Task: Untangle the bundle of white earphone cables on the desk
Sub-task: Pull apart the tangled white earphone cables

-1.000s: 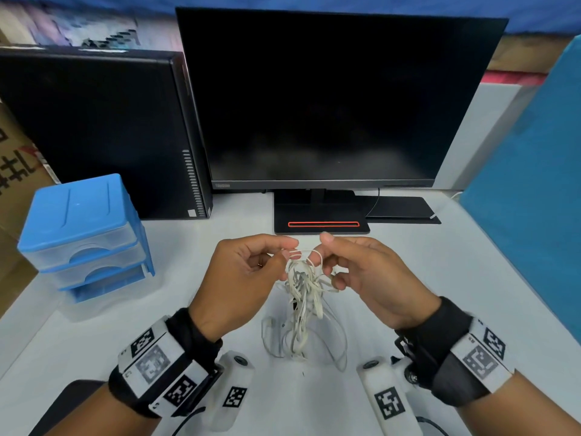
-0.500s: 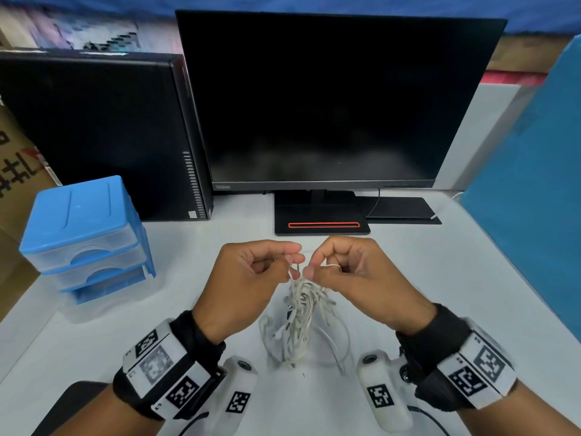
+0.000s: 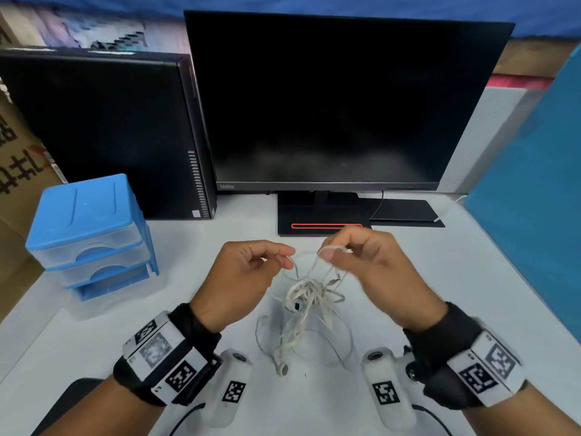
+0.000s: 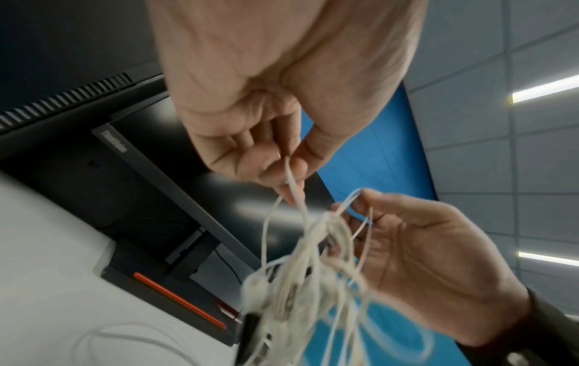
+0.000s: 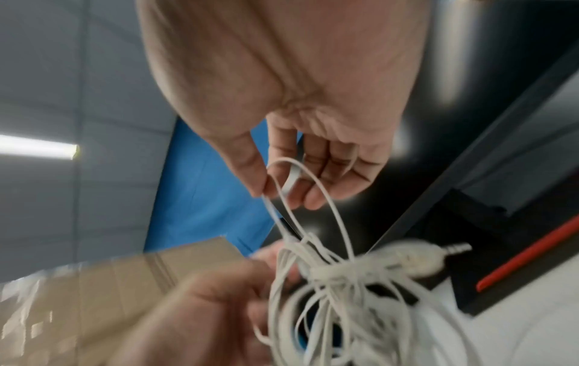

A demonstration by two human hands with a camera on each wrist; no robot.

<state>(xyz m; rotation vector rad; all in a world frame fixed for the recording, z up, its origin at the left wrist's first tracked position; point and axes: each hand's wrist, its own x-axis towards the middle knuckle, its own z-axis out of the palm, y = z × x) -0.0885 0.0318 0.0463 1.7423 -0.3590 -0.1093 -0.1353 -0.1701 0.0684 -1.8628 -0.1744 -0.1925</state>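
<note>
Only the right wrist view shows the audio plug [image 5: 458, 247]; both the left hand [image 3: 248, 272] and right hand [image 3: 374, 265] pinch strands of the cable bundle [image 3: 309, 297] at frame centre

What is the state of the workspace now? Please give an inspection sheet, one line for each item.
Surface: white desk, bare patches visible.
Job's things: tangled earphone bundle, lifted; lower loops and an earbud near the desk.
Clutter: blue drawer unit.
Grippers: left hand and right hand each pinch a strand.
Cables: thin black cable behind the monitor stand.
Surroundings: dark monitor, black computer case, blue partition.
</note>
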